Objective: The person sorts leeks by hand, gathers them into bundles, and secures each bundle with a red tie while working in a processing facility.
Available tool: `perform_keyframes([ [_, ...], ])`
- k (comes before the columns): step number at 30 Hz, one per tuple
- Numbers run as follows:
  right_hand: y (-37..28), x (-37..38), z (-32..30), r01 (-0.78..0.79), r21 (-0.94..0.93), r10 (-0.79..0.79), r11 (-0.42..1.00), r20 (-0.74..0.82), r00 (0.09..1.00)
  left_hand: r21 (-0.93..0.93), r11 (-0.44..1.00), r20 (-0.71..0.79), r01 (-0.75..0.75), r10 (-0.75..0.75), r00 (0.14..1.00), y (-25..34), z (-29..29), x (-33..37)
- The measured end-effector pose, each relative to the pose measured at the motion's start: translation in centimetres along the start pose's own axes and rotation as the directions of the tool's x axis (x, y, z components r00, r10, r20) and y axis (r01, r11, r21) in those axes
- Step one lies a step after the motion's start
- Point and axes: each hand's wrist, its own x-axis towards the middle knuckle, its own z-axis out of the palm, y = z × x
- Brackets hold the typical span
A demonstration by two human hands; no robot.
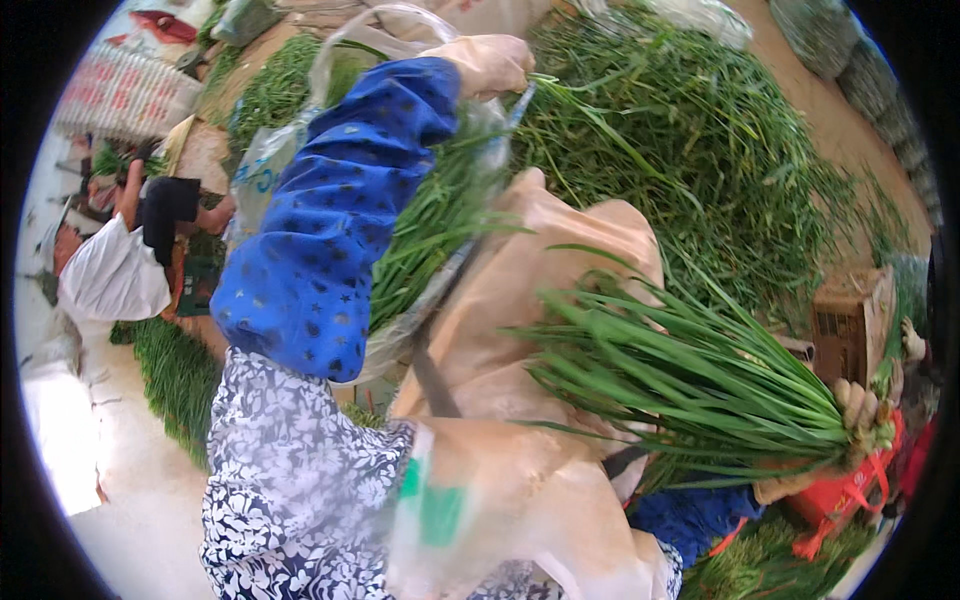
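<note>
My right hand (858,412), in a pale glove, is closed around the base of a thick bunch of garlic chives (690,370). The long flat leaves fan out leftward over my lap. My left arm, in a blue patterned sleeve, reaches forward, and its gloved hand (490,65) is closed on a few loose chive leaves (590,110) at the edge of the big heap. Beneath that arm a clear plastic bag (265,165) holds more chives (425,250), partly hidden by the sleeve. A beige apron (500,480) covers my lap and knees.
A large heap of loose green leaves (680,140) spreads ahead. A cardboard box (850,315) and a red bag (850,490) are at the right. Stacked chives (175,385) lie on the floor at left, near another person (120,265). Filled bags (815,35) line the far right.
</note>
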Motion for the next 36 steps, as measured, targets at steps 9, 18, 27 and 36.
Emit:
perform_keyframes([
  [9,7.5,5.8,11.5,-0.048,-0.555,0.126,0.830,0.104,0.987,0.185,0.913,-0.084,-0.364,0.384,0.920,8.9,-3.9,-3.0],
  [18,10.5,9.4,15.2,-0.288,-0.468,0.356,0.836,0.064,0.932,0.029,0.867,-0.343,-0.498,0.476,0.809,18.0,-10.6,-8.6],
  [27,9.0,10.0,17.0,-0.077,-0.337,0.107,0.938,0.073,0.992,-0.868,-0.284,-0.492,-0.407,0.386,0.781,12.2,-6.6,-8.4],
  [36,14.5,2.4,10.3,-0.646,0.242,0.652,0.724,0.066,0.755,-0.748,-0.393,0.166,0.534,0.669,0.725,13.3,9.7,-18.1],
])
